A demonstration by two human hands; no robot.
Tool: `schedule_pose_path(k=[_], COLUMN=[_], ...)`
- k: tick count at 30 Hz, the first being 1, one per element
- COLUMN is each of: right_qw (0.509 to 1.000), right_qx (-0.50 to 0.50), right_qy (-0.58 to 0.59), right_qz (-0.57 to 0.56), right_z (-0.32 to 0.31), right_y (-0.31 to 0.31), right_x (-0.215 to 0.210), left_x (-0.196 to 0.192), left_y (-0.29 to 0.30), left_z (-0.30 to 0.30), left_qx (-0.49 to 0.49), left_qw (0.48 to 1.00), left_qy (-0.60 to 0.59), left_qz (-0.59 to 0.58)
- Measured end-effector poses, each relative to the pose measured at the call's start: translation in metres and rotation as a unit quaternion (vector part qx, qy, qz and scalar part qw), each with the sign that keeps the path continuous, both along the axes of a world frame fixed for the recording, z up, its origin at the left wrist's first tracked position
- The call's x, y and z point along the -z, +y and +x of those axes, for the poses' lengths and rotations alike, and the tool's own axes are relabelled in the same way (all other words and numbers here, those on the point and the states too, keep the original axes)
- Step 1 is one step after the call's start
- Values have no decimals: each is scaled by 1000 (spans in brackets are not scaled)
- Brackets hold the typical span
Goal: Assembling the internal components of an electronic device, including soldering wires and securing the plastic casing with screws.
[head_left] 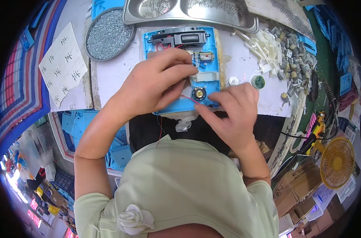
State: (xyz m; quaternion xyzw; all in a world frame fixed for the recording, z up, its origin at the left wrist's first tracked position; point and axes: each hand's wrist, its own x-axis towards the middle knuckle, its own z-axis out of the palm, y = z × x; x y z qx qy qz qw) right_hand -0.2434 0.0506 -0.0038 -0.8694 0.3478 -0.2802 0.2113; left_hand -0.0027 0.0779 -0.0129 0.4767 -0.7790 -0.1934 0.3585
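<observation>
A light-blue plastic casing (178,105) lies open in front of me with parts fitted inside. My left hand (148,83) reaches over its left side, fingers curled inward around its middle. What those fingertips hold, if anything, is hidden. My right hand (236,113) is at the casing's lower right corner, thumb and forefinger apart beside a small round black speaker (198,93). A thin red wire (187,97) runs toward the thumb tip. A black module (186,38) sits along the casing's far edge, and a small motor-like part (206,56) lies below it.
A round tray (88,44) of small screws stands at the far left, near a marked paper sheet (65,65). Behind the casing is a steel compartment tray (180,16) of small metal parts. White plastic pieces (263,51) and grey parts are heaped right, near a green-topped round item (258,82).
</observation>
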Motion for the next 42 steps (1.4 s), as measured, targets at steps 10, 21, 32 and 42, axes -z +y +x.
schedule_pose_path(k=[10,21,32,42], right_qw=[998,998,987,987], right_qx=[-10,-37,21,-2], right_qy=[66,55,134,154], right_qz=[18,15,-84,50], right_z=[17,12,42,39], right_y=[-4,-15,-71,-82], right_x=[-4,-5,-11,-16], left_x=[7,5,2,5], left_y=[15,8,-12,-13], left_z=[2,-2,-15,-20], left_qx=[-67,-54,-127,-140], left_qw=[997,995,979,977], left_qy=[23,-21,-98,-112], left_qz=[-42,-86,-127,-112])
